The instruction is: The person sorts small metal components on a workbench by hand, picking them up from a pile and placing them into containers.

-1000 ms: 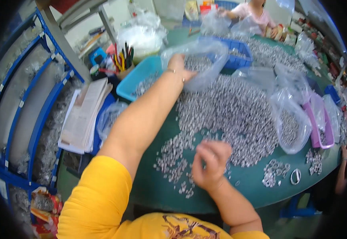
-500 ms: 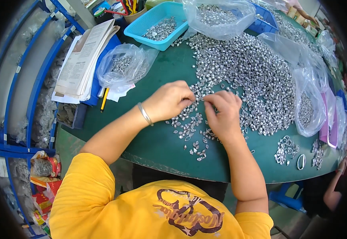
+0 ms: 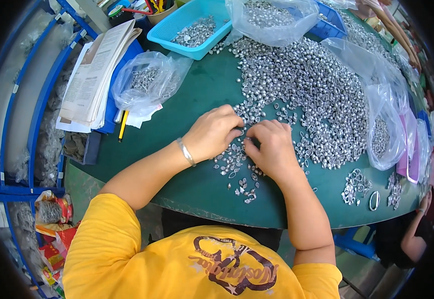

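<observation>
My left hand (image 3: 214,131), with a metal bangle (image 3: 185,151) at the wrist, is closed, thumb and forefinger pinched together. Facing it a short way off, my right hand (image 3: 273,149) curls in a pinch too. Whatever the fingertips hold is too small to make out. Both hands sit low over the near edge of a spread of small silver metal pieces. Below the fingertips lies a looser scatter of open, leaf-shaped silver pieces (image 3: 232,160). Beyond my right hand rises the large heap of shiny silver pieces (image 3: 306,94).
Around the green table (image 3: 197,199) stand a turquoise basket (image 3: 197,52) of pieces, clear plastic bags (image 3: 149,82), a newspaper stack (image 3: 95,74) and a yellow pencil (image 3: 123,126). A silver ring (image 3: 374,201) lies at right. Blue shelving (image 3: 38,114) is at left. Another person's arm (image 3: 399,32) reaches in far right.
Both hands have come down slightly toward me, and my right hand has turned a little inward. At the far right, another person's arm now reaches further over the table.
</observation>
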`<state>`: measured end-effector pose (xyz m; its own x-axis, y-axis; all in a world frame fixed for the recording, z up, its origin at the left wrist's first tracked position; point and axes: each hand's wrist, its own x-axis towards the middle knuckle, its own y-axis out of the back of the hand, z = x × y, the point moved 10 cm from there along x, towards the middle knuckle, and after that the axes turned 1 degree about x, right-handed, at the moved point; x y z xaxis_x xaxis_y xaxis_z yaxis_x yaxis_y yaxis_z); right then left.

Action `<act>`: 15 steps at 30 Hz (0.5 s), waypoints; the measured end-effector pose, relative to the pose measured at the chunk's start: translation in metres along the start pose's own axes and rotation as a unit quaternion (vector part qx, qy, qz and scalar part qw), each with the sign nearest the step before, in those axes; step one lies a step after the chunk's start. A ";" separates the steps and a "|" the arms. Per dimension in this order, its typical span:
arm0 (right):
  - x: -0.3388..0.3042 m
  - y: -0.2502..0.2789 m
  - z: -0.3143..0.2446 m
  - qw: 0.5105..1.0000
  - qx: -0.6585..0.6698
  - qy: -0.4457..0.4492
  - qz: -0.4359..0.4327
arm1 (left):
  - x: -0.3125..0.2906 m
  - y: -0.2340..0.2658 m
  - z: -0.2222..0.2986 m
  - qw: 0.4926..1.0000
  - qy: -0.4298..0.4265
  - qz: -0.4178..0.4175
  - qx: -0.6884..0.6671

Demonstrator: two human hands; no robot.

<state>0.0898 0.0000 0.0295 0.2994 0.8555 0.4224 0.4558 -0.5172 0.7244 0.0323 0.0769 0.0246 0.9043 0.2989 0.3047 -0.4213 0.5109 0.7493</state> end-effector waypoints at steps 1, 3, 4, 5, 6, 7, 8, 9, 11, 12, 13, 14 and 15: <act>0.000 0.001 0.008 0.999 0.028 -0.028 0.004 | 0.003 -0.005 0.006 0.999 -0.030 -0.008 0.024; -0.005 0.017 0.032 0.973 0.166 -0.136 0.084 | 0.008 -0.012 0.016 0.995 -0.085 -0.024 0.053; -0.010 0.020 0.046 0.943 0.240 -0.202 0.113 | 0.009 -0.012 0.017 0.994 -0.087 -0.024 0.054; -0.012 0.013 0.054 0.907 0.324 -0.257 0.074 | 0.008 -0.010 0.016 0.997 -0.078 -0.022 0.018; -0.016 0.008 0.063 0.858 0.409 -0.304 0.062 | 0.009 -0.009 0.017 0.997 -0.073 -0.021 -0.017; -0.017 0.004 0.067 0.816 0.476 -0.323 0.064 | 0.010 -0.007 0.010 0.999 -0.020 -0.030 -0.039; -0.018 -0.002 0.069 0.768 0.541 -0.338 0.065 | 0.009 -0.004 0.015 0.999 -0.025 -0.032 -0.037; -0.018 0.000 0.070 0.768 0.541 -0.337 0.070 | 0.007 -0.001 0.007 0.994 0.032 -0.018 -0.105; -0.020 -0.013 0.066 0.660 0.659 -0.358 0.054 | 0.002 0.003 0.003 0.984 0.066 -0.012 -0.165; -0.021 -0.014 0.067 0.659 0.658 -0.360 0.054 | -0.001 0.000 0.003 0.984 0.067 -0.013 -0.166; -0.021 -0.021 0.065 0.622 0.696 -0.358 0.035 | -0.004 -0.004 0.001 0.964 0.071 -0.006 -0.257; -0.021 -0.026 0.059 0.582 0.731 -0.355 0.015 | -0.007 -0.005 0.000 0.936 0.074 0.002 -0.344; -0.021 -0.024 0.057 0.582 0.721 -0.374 0.028 | -0.013 -0.018 -0.007 0.851 0.181 -0.033 -0.492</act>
<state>0.1200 -0.0071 -0.0277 0.3835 0.8652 -0.3231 0.4955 -0.4879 -0.7186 0.0275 0.0698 0.0029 0.9227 0.3818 -0.0532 -0.3854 0.9102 -0.1518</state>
